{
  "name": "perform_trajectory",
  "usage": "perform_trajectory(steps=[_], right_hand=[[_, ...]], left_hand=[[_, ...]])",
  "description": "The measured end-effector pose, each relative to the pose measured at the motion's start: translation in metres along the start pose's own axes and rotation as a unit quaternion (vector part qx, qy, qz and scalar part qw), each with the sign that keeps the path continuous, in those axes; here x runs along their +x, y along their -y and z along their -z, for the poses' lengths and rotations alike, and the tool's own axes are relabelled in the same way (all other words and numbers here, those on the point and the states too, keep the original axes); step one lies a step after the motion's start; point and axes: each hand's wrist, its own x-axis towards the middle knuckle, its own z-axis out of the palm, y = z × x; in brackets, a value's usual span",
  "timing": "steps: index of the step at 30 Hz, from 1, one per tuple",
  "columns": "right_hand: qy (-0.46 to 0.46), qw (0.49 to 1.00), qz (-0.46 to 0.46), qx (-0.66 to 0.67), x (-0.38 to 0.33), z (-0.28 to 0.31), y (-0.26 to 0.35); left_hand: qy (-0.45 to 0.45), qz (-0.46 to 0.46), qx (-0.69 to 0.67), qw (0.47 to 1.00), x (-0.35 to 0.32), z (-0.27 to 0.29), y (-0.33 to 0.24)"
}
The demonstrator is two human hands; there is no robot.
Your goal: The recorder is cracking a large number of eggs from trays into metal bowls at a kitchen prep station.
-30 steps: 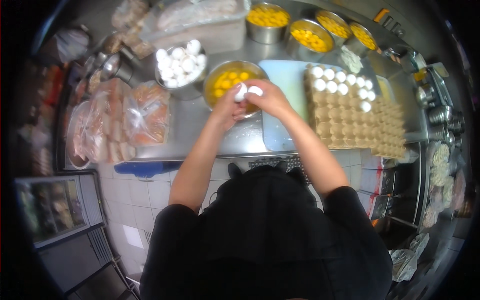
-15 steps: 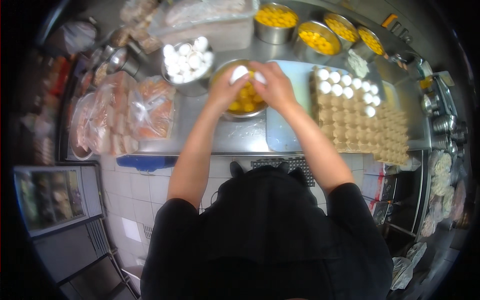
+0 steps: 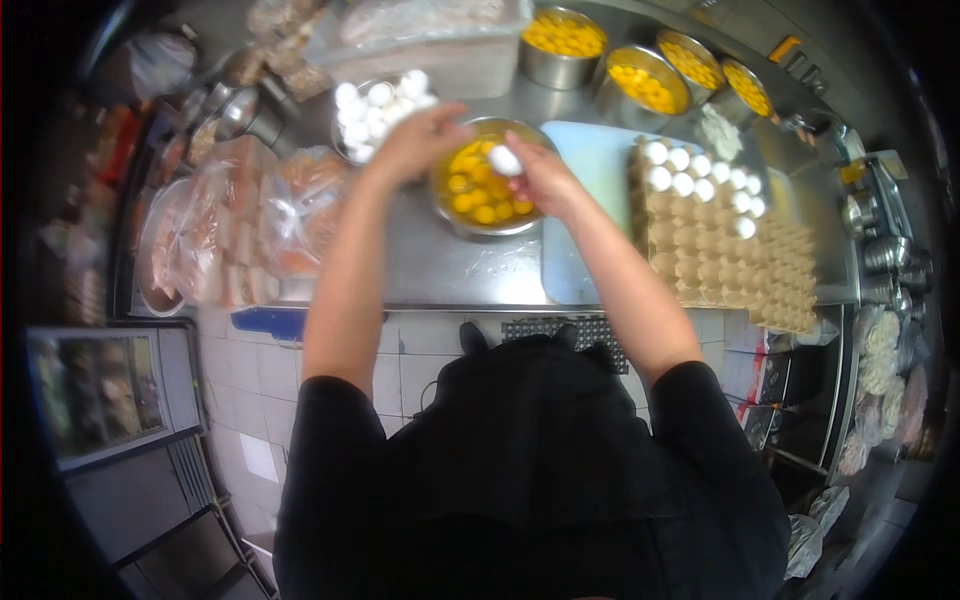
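A steel bowl [image 3: 485, 232] holds several yellow yolks in clear liquid. Over its right side my right hand [image 3: 548, 178] is closed on a white egg [image 3: 504, 160]; I cannot tell whether its shell is whole. My left hand [image 3: 412, 148], smeared by motion, hovers between that bowl and a second steel bowl heaped with white eggs or eggshells [image 3: 375, 112]. Its fingers look stretched out and apart, with nothing seen in them. To the right, white eggs [image 3: 682, 184] stand in the far rows of a brown carton egg tray [image 3: 690, 245].
Several steel pots of yolks [image 3: 565, 38] line the back. Bagged pinkish food [image 3: 225, 225] lies left, a large lidless-looking tub [image 3: 430, 65] behind. A pale blue cutting board [image 3: 575, 260] lies between bowl and tray. The steel counter's front edge [image 3: 450, 306] runs before me.
My left hand has moved left, away from the yolk bowl, and the white shell it held is no longer visible in it. My right hand still holds its egg near the bowl.
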Motion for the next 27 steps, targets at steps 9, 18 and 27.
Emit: perform_trajectory(steps=[9,18,27], right_hand=[[-0.075,0.951,0.079,-0.288,0.003,-0.008,0.004],[-0.102,0.812,0.230,-0.526,0.007,-0.040,0.034],[-0.068,0.867,0.254,-0.423,-0.004,-0.042,0.010]], left_hand=[[0.053,-0.026,-0.143,0.988,-0.014,-0.054,-0.005],[-0.085,-0.136,-0.068,0.985,-0.019,-0.043,-0.008],[-0.279,0.029,0.281,0.918,-0.003,0.068,0.090]])
